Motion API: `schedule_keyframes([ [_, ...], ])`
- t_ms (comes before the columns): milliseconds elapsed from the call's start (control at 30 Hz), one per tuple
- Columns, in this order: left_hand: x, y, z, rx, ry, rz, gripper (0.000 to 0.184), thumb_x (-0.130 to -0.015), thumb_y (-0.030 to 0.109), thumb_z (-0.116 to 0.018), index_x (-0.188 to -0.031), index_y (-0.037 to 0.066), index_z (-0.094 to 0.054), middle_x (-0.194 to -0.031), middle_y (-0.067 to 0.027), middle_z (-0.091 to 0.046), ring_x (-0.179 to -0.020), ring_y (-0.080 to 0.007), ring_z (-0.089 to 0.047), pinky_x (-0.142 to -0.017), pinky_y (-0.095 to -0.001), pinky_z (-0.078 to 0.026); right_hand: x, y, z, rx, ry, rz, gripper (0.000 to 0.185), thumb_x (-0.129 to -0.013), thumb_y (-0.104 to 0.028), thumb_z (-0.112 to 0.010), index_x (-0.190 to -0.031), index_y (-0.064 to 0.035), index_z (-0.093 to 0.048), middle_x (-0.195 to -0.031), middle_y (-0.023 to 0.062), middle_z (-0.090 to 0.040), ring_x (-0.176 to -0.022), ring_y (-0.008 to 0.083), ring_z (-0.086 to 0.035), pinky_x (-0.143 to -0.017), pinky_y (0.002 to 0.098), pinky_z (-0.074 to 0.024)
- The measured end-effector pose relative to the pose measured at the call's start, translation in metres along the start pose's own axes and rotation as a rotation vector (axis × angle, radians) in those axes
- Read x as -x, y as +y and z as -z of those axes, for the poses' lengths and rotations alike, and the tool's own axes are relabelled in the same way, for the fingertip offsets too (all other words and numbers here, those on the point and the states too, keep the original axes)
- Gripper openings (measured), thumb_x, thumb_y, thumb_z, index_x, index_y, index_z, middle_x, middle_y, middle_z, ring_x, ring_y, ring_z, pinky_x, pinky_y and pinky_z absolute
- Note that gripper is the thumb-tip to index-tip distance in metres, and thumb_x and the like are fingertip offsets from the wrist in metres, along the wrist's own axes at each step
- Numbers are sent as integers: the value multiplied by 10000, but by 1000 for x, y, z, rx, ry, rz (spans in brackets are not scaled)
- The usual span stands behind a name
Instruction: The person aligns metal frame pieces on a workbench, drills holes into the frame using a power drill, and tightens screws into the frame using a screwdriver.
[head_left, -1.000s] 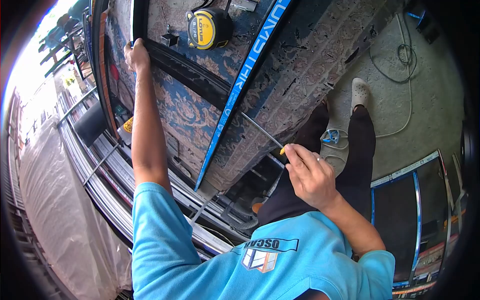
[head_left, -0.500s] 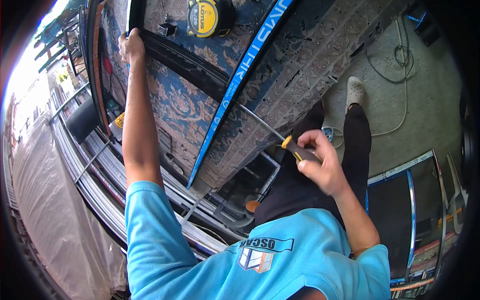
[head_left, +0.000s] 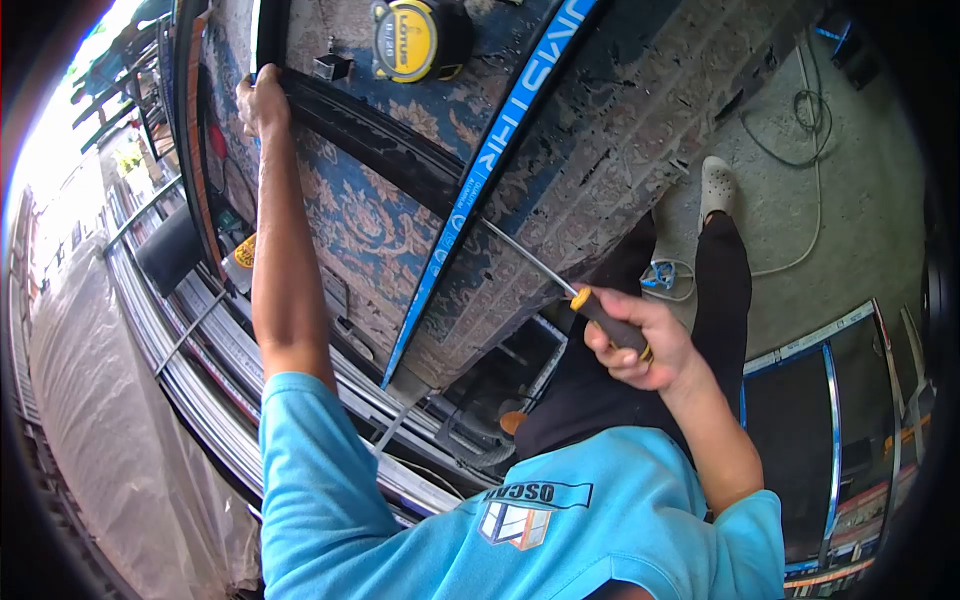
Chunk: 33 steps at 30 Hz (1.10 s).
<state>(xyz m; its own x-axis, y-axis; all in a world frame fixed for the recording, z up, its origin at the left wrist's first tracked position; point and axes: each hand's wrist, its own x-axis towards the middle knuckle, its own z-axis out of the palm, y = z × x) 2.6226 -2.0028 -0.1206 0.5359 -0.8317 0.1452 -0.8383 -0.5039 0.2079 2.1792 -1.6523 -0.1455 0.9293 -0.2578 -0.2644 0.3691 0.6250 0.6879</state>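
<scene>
My right hand is wrapped around the dark and yellow handle of a screwdriver. Its metal shaft points up and left, and the tip meets the side of a black bar with a blue printed film strip; the tip itself is hidden. A black crossbar of the same aluminium frame runs from that bar to the far corner. There my left hand grips the frame, its fingers partly out of sight behind it. Beyond the crossbar lies a yellow and black tape measure, with a small black bracket beside it.
A worn patterned carpet covers the work surface. Long metal profiles and plastic sheeting lie at left. A cable runs over the concrete floor, and framed dark panels stand at lower right.
My right hand has turned on the screwdriver handle; the fingers now wrap around it from below. My left hand stays on the frame. The whole view has shifted slightly.
</scene>
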Motion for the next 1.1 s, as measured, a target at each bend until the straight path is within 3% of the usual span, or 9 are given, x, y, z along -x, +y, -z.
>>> schedule_keyframes([
  [100, 8, -4, 12, -125, 18, -41, 691, -758, 458, -647, -1332, 76, -612, -1328, -215, -622, -1290, -388, -538, -1135, -505, -286, 5, 23, -12, 332, 170, 338, 414, -936, -150, -591, -1322, -29, -502, -979, 110, -607, -578, 106, -569, -438, 205, -422],
  [233, 9, 8, 7, -88, 20, 9, 660, -756, 435, -647, -1327, 107, -623, -1321, -198, -630, -1288, -376, -542, -1139, -510, -262, 10, 33, -39, 1790, 370, 1212, 457, -784, 47, -660, -1237, 16, -605, -1042, 150, -607, -740, 194, -644, -613, 296, -528],
  [367, 7, 8, 6, -90, 33, 32, 686, -744, 442, -655, -1342, 108, -613, -1314, -174, -638, -1285, -351, -544, -1147, -483, -254, 0, 39, -26, 2289, 446, 1464, 604, -795, -45, -749, -1377, -63, -591, -1004, 103, -630, -686, 232, -620, -605, 322, -542],
  [700, -32, -30, -9, 59, -6, 12, 744, -692, 453, -684, -1332, 80, -618, -1309, -195, -638, -1286, -371, -540, -1161, -495, -224, -2, 51, -41, 2171, 595, 1142, 565, -832, -39, -719, -1378, -14, -576, -791, 99, -579, -600, 242, -589, -557, 368, -507],
  [767, -29, -24, -7, 83, 1, 1, 756, -684, 458, -686, -1331, 74, -617, -1307, -200, -637, -1287, -376, -538, -1157, -494, -232, -3, 39, -34, 1898, 490, 1122, 499, -901, -96, -686, -1379, -14, -569, -780, 99, -586, -532, 180, -544, -467, 306, -451],
  [833, -28, -23, -6, 43, -24, -1, 759, -686, 468, -680, -1330, 71, -616, -1309, -208, -634, -1283, -381, -542, -1141, -502, -262, 5, 18, -34, 635, 354, 339, 441, -974, -179, -628, -1376, -13, -560, -772, 65, -607, -505, 100, -505, -433, 220, -413],
  [900, -11, -9, 1, -10, -28, -9, 749, -691, 464, -675, -1326, 71, -618, -1310, -210, -633, -1282, -381, -544, -1133, -509, -273, 3, 3, -18, 439, 245, 189, 485, -1009, -255, -584, -1411, -2, -486, -808, 57, -601, -519, 64, -490, -377, 168, -320],
  [1033, -2, 4, 6, -119, 17, -12, 714, -703, 443, -664, -1315, 77, -628, -1317, -213, -631, -1279, -376, -551, -1122, -516, -288, 16, 11, -31, 690, 192, 433, 396, -890, -125, -633, -1251, -4, -526, -990, 107, -593, -665, 91, -567, -498, 191, -426],
  [1100, 1, 9, 5, -108, 25, -5, 710, -705, 431, -661, -1324, 86, -624, -1314, -208, -634, -1281, -375, -550, -1128, -512, -275, 20, 23, -43, 1540, 303, 856, 443, -800, 10, -641, -1234, 17, -552, -1039, 113, -594, -861, 204, -638, -700, 297, -531],
])
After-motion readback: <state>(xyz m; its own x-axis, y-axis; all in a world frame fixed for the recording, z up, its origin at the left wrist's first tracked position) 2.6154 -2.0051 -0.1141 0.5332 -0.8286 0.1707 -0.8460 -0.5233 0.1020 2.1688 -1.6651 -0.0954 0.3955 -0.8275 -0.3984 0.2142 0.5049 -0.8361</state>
